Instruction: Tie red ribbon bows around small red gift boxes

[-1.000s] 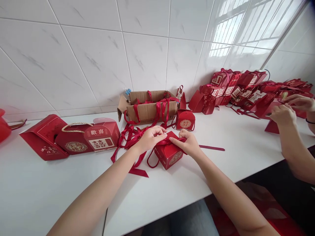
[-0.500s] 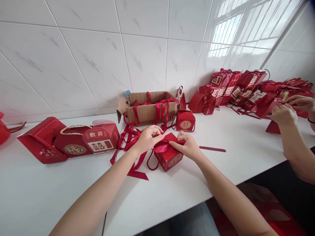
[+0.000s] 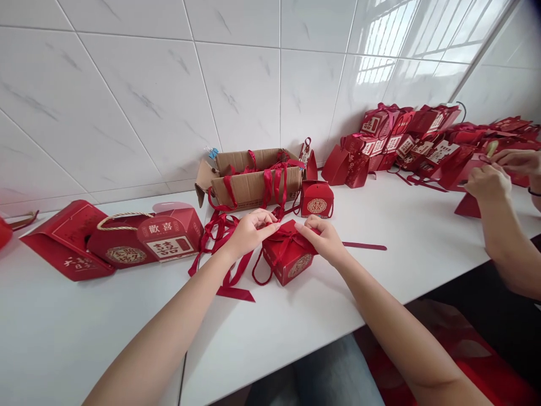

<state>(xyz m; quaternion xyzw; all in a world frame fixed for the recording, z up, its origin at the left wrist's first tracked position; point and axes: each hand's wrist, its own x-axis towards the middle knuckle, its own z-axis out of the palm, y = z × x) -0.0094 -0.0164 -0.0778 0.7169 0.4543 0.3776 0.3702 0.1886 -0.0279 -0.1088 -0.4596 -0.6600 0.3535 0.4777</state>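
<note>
A small red gift box (image 3: 293, 269) with a gold round emblem stands on the white table in front of me, and a red ribbon (image 3: 291, 241) crosses its top in a knot or bow. My left hand (image 3: 256, 232) is closed in a pinch at the box's left upper edge, on the ribbon. On the other side, my right hand (image 3: 323, 239) is closed with thumb and fingers on the ribbon at the top right. The ribbon ends inside the fingers are mostly hidden. A twisted red cord handle (image 3: 261, 277) hangs at the box's left side.
Loose ribbon (image 3: 235, 293) lies left of the box. Behind it stand a cardboard carton (image 3: 253, 189) with ribbons and another red box (image 3: 316, 200). Larger gift boxes (image 3: 127, 242) sit at left, a pile of boxes (image 3: 389, 141) at right. A co-worker's hands (image 3: 492, 180) work at far right.
The wide pink-red loop on top of the box has become a smaller, flatter knot or bow. My hands stay on either side; the view has tilted slightly.
</note>
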